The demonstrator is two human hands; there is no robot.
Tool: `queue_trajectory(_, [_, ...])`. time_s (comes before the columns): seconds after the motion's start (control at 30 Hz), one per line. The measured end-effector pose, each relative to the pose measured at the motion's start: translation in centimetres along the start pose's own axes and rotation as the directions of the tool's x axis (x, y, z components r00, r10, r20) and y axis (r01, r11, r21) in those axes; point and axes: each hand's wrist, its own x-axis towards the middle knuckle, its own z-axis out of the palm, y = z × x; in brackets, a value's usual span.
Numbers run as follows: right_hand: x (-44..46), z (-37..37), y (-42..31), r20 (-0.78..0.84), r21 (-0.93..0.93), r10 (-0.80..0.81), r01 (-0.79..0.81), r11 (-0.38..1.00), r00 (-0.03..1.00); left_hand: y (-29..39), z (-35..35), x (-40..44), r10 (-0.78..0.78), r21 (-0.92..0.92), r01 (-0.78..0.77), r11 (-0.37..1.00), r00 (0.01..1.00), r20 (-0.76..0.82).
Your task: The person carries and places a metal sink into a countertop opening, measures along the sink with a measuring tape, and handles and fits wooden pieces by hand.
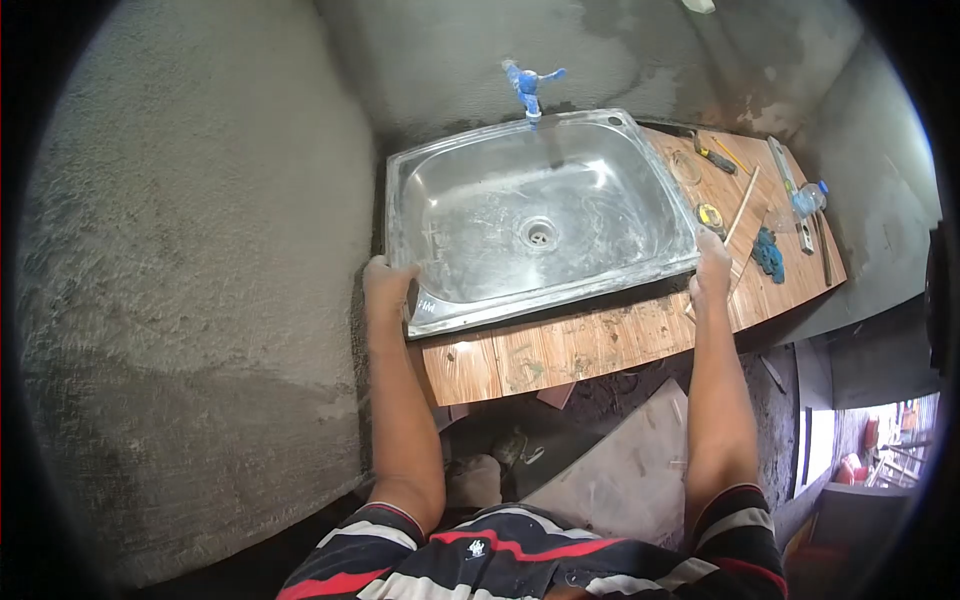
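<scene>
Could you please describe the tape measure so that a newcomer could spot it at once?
Find the steel sink on the wooden countertop, then go to the corner that the right hand holds. Just beyond that hand, beside the sink's right edge, lies the tape measure. Its compact, rounded body sets it apart from the long yellow-and-black tool farther back.

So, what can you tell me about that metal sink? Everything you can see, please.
The sink looks like stainless steel: a rectangular basin with rounded inner corners, a flat rim and whitish smears. A round drain sits in its floor; a hole pierces the rim's far right corner. It faces up over the wood-look counter, with a dark gap under its near edge. Left fingers grip its left side; right fingers, its near right corner.
</scene>
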Motion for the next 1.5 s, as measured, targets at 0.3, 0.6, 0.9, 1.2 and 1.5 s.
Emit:
queue_trajectory(0.3, [-1.3, -2.0, 1.2, 0.32, -0.946, -0.251, 0.294, -0.135, 0.913, 0.0, 1.6, -1.1, 0.215, 0.481, -0.069, 0.874, 0.942, -0.257])
queue_trajectory(0.6, [-5.9, 3.3, -0.9, -0.125, -0.98, -0.274, -0.077, 0.182, 0.954, -2.8, 1.9, 1.1, 0.219, 0.449, -0.108, 0.887, 0.954, -0.204])
queue_trajectory(0.9, [-4.6, 2.0, 2.1, -0.064, -0.997, -0.317, -0.073, -0.018, 0.946, -0.1, 3.4, -1.7, 0.281, 0.682, -0.027, 0.731, 0.922, -0.265])
queue_trajectory(1.2, [-3.8, 0.8, 3.6, -0.017, -0.983, -0.314, -0.073, -0.167, 0.949, -4.6, 4.7, 0.6, 0.429, 0.938, -0.071, 0.339, 0.899, -0.088])
queue_trajectory(1.5, [-5.1, 2.0, 2.2, -0.034, -0.996, -0.271, -0.056, -0.074, 0.962, -0.6, 4.0, -1.3, 0.357, 0.918, -0.069, 0.391, 0.931, -0.082])
